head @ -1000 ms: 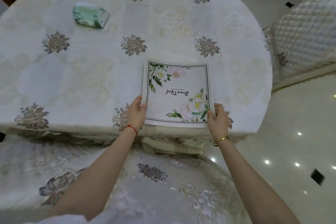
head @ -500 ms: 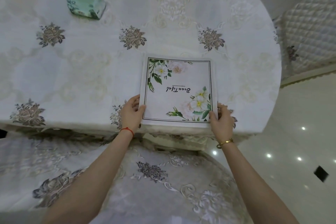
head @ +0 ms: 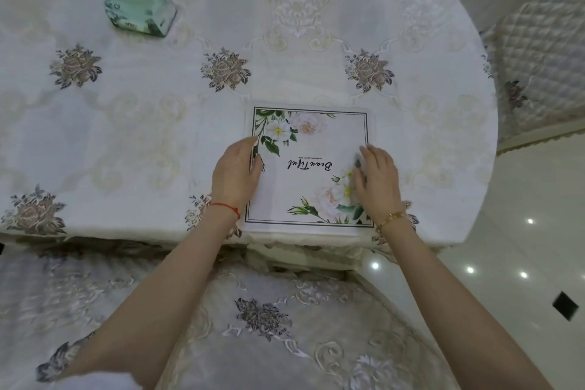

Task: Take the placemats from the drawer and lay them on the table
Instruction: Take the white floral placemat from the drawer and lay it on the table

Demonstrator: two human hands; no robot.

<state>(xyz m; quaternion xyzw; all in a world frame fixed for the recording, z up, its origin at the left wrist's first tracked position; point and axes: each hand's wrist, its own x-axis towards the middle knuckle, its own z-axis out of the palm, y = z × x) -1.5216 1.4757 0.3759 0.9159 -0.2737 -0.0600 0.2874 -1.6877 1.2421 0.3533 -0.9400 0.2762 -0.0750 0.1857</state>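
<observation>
A square white placemat with green-and-white flowers, a dark border line and the script "Beautiful" lies flat near the front edge of the table, which has a cream embroidered cloth. My left hand rests along the mat's left edge with the thumb on top. My right hand lies flat on the mat's right side, fingers spread and slightly blurred. Neither hand grips the mat. No drawer is in view.
A green tissue pack sits at the far left of the table. A quilted chair stands at the right. A chair with an embroidered cover is directly below my arms. Glossy floor lies to the right.
Both hands have let go of the mat's near corners and slid forward along its sides to lie on top. The mat stays flat in the same place.
</observation>
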